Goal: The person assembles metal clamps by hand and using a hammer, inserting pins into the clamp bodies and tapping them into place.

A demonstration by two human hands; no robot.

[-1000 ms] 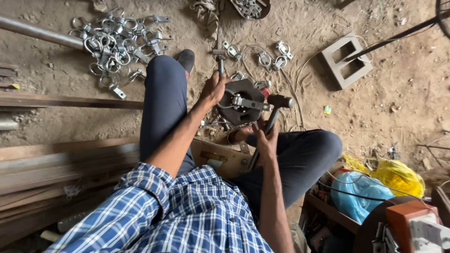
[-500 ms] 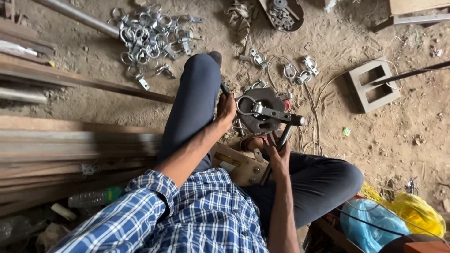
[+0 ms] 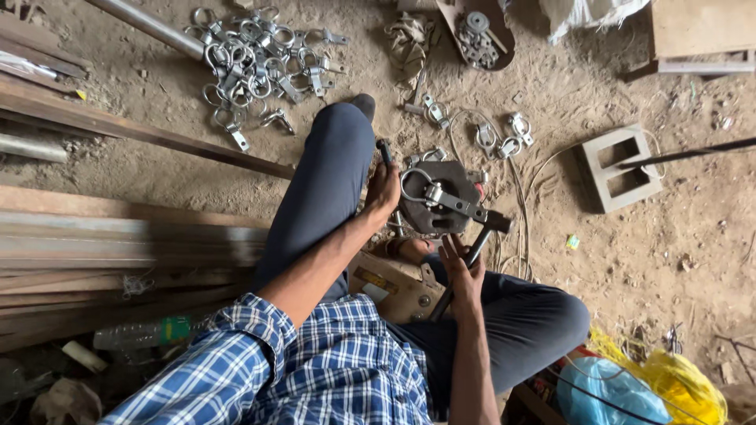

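While the left hand (image 3: 383, 189) presses its fingers on the round steel block's (image 3: 429, 216) edge, steadying the ring clamp (image 3: 433, 194) lying on it, the right hand (image 3: 463, 271) wraps its fingers around the hammer (image 3: 478, 240), head resting by the clamp's end

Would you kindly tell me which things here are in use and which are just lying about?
In use: hammer in right hand; metal clamp on round block, steadied by left hand.
Lying about: clamp pile, concrete block, planks, yellow bag.
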